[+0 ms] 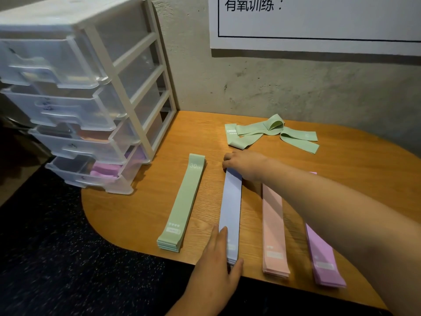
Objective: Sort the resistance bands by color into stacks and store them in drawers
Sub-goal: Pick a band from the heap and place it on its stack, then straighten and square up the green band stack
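Wood-grain table (141, 213) with a rounded edge is set against a rough grey concrete wall (296, 87); dark speckled floor (68, 258) is seen below. A white poster (319, 19) is fixed to the wall, printed "有氧训练:". A white-framed drawer unit (127, 65) with clear drawers is stood on the table's left; the marks on its fronts cannot be read. Pink bands are seen in the bottom drawer (104, 172). Four stacks are laid side by side: green stack (182, 201), marked "30", blue stack (231, 208), peach stack (273, 224), purple stack (323, 258). Loose green bands (273, 133) are left near the wall. The blue stack's far end is covered by the right hand (246, 165), fingers curled over it. Its near end is pressed by the left hand (216, 258), fingers straight along the side, thumb at the end.
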